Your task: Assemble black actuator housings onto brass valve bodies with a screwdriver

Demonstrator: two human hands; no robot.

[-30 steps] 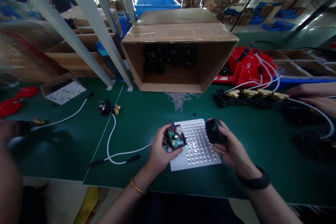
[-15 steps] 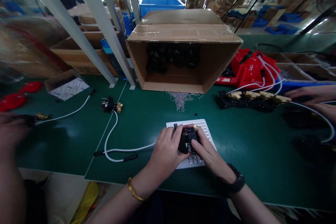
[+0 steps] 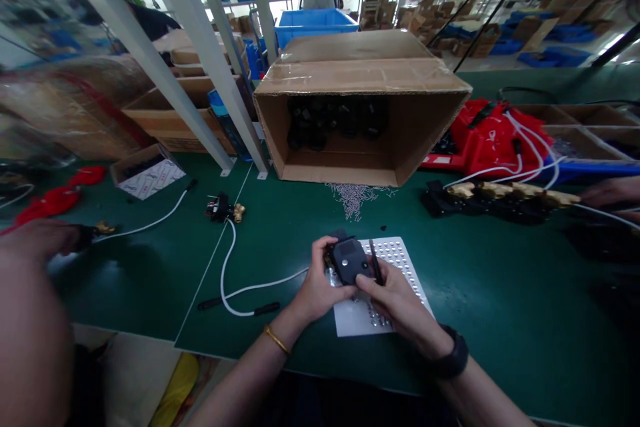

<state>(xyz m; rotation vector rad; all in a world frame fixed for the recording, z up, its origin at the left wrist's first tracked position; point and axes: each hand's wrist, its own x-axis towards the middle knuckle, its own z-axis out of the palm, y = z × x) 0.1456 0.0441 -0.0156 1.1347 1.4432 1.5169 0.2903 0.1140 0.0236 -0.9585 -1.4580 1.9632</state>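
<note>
My left hand [image 3: 320, 283] is closed around the left side of a black plastic housing [image 3: 351, 261], whose flat face with a round pale spot is turned up. On its lower right edge presses the thumb of my right hand [image 3: 393, 290], its fingers curled by the right side. A slim dark stick-like piece [image 3: 376, 261] rises at the right fingers; whether it belongs to the housing I cannot tell. Under both hands lies a white sheet [image 3: 350, 320] with rows of shiny round spots. A white cable [image 3: 270, 283] runs left from my left hand.
A cardboard box [image 3: 345, 170] with black parts opens towards me, small screws [image 3: 353, 200] heaped before it. Left lies a black unit with brass fitting [image 3: 220, 208]; right, a row of brass-fitted units [image 3: 505, 199]. Co-workers' hands [image 3: 45, 240] show at both sides.
The black housing has been turned over, from its open inner side to its flat closed face. My left hand has shifted to its left edge. The view has moved slightly.
</note>
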